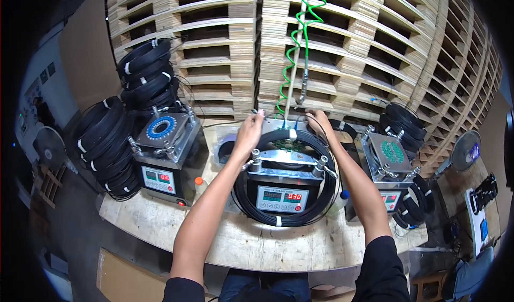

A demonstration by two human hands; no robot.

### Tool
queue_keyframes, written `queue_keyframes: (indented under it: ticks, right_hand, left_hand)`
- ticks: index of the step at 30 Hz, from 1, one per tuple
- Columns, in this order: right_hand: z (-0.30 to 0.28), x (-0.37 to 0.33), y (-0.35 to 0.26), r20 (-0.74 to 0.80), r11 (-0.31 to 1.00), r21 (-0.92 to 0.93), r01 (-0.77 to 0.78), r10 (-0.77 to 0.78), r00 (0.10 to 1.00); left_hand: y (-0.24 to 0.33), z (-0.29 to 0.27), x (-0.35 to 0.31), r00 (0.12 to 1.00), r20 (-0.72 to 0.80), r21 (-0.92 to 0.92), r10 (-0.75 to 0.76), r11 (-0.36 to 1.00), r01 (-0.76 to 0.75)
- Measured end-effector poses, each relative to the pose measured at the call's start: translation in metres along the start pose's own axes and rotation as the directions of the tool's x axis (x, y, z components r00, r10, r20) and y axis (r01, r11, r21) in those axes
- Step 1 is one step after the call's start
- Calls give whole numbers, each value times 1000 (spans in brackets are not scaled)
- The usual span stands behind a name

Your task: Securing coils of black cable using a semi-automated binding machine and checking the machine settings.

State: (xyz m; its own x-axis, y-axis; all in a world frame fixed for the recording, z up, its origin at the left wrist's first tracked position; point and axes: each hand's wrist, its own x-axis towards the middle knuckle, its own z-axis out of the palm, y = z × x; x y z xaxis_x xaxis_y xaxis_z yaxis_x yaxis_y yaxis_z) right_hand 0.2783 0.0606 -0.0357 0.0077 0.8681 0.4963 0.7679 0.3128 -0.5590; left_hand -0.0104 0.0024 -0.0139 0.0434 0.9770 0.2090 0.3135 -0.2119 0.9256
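A coil of black cable [239,197], bound with white bands, rings the middle benchtop machine [282,199], which has clamp posts on top and a lit red display. Beyond the coil's far side, my left hand [249,133] is closed in a pinch on a thin black cable end. Opposite it, my right hand [321,125] pinches another stretch of thin cable; its fingertips are small and partly hidden. Between my hands, a green round plate [289,144] shows on the machine top, partly covered by the coil and clamp bar.
Similar machines stand at the left [160,157] and right [388,160]. Black cable coils [104,146] are stacked at the far left, others [404,125] at the right. A green spiral air hose [292,50] hangs before wooden pallets [214,29]. An orange-capped bottle [200,185] stands beside my left forearm.
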Motion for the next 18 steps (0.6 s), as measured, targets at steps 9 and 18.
queue_keyframes:
  ticks: [9, 18]
  right_hand:
    - [-43, -2, -9, 428, 917, 276, -286, 150, 891]
    - [-66, -106, -150, -595, 972, 230, 55, 96, 798]
  left_hand:
    - [-23, -18, 35, 841, 358, -474, -405, 697, 538]
    - [-76, -8, 103, 854, 479, -575, -206, 661, 482]
